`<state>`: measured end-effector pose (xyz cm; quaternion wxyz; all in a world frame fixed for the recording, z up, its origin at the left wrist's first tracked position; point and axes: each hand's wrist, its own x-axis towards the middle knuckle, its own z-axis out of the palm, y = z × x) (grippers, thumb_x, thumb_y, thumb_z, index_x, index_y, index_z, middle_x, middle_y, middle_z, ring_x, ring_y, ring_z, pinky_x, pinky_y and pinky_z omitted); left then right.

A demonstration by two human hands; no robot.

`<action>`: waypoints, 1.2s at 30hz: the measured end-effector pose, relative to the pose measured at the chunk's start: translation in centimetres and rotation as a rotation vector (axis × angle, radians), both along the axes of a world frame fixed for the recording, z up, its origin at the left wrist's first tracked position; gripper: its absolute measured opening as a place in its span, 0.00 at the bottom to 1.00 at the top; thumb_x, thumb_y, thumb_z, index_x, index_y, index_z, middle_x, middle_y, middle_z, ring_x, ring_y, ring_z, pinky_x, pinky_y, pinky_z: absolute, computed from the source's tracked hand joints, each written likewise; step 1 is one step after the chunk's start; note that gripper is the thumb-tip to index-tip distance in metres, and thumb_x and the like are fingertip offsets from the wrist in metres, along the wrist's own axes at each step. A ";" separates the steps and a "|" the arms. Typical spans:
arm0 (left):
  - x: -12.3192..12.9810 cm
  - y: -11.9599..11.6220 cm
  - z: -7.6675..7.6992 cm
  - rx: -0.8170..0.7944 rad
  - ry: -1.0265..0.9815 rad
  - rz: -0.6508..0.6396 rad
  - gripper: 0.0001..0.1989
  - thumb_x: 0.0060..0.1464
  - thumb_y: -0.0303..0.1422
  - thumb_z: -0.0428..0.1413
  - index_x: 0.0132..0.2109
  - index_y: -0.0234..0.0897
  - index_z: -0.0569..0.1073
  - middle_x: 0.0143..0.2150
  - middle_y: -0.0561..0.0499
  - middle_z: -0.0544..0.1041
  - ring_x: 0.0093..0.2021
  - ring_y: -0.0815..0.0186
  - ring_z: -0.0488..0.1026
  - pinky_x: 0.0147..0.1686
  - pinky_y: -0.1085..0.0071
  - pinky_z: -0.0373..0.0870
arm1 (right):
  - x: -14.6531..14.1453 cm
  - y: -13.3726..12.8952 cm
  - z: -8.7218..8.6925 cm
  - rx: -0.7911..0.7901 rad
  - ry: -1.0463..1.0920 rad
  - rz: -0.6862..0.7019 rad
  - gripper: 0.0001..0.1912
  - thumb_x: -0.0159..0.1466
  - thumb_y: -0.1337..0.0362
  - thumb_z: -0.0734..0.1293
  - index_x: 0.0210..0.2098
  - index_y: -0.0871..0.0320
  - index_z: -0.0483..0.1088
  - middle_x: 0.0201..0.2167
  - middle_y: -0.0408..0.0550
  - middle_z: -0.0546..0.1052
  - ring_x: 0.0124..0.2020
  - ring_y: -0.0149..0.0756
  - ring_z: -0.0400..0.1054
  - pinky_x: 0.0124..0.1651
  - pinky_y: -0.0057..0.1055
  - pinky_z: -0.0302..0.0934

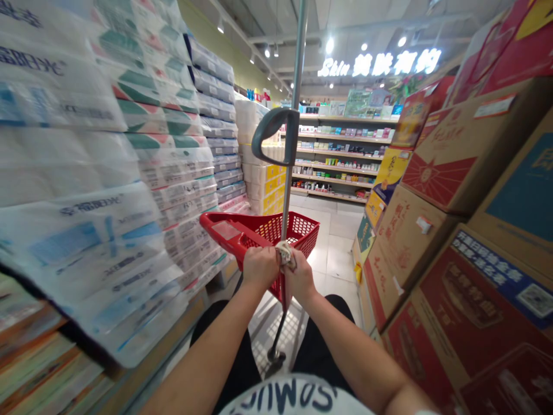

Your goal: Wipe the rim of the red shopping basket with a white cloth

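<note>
Clutching cloth (286,255) at pole (289,196): left hand (261,268), right hand (301,276) (both curled).

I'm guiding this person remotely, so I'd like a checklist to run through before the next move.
1. Hands at the cloth: ok; the left hand and right hand both grip the cloth.
2. Cloth against the metal pole: ok; it is bunched there, below the grey handle.
3. Cloth wrapped fully around the pole: cannot tell; the hands hide part of it.
4. Red basket upright: ok; its opening faces up.
5. Everything inside the basket visible: not ok; the hands and its near side block the view.
</note>
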<state>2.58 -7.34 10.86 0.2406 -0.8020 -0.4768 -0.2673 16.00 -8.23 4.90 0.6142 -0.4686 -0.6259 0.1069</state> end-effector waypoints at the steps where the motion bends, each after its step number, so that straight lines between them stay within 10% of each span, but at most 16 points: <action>1: -0.1 0.1 -0.1 0.013 -0.006 -0.003 0.18 0.62 0.33 0.41 0.32 0.34 0.72 0.29 0.42 0.75 0.32 0.55 0.71 0.36 0.59 0.54 | -0.2 0.1 0.0 -0.026 -0.010 -0.008 0.20 0.56 0.69 0.64 0.48 0.55 0.69 0.42 0.47 0.73 0.43 0.38 0.68 0.47 0.33 0.63; 5: -0.4 0.4 -0.3 0.015 -0.053 -0.017 0.19 0.63 0.35 0.41 0.31 0.35 0.71 0.27 0.44 0.75 0.31 0.57 0.69 0.35 0.60 0.52 | -0.6 0.1 0.0 -0.115 -0.012 -0.027 0.12 0.54 0.69 0.64 0.39 0.56 0.70 0.34 0.45 0.72 0.35 0.36 0.68 0.41 0.32 0.64; 15: -0.7 0.5 -0.5 0.062 -0.066 -0.001 0.18 0.62 0.35 0.42 0.29 0.35 0.72 0.26 0.44 0.75 0.30 0.57 0.69 0.35 0.60 0.52 | -0.2 1.1 0.5 -0.178 0.173 -0.046 0.27 0.53 0.69 0.63 0.54 0.55 0.63 0.42 0.46 0.75 0.41 0.38 0.70 0.44 0.33 0.65; 23: -0.9 0.5 -0.5 0.067 -0.076 0.013 0.17 0.61 0.35 0.43 0.29 0.35 0.72 0.26 0.44 0.75 0.31 0.57 0.70 0.36 0.60 0.52 | -0.2 1.9 0.3 -0.221 0.265 0.162 0.22 0.55 0.69 0.61 0.48 0.55 0.72 0.42 0.44 0.76 0.40 0.37 0.70 0.44 0.33 0.66; 36: -0.7 0.6 -0.4 0.037 -0.080 0.025 0.17 0.61 0.35 0.43 0.30 0.35 0.72 0.27 0.43 0.76 0.31 0.58 0.69 0.36 0.60 0.53 | 0.9 4.2 1.8 -0.137 -0.062 0.115 0.19 0.52 0.74 0.59 0.38 0.52 0.75 0.42 0.43 0.75 0.46 0.36 0.67 0.53 0.33 0.61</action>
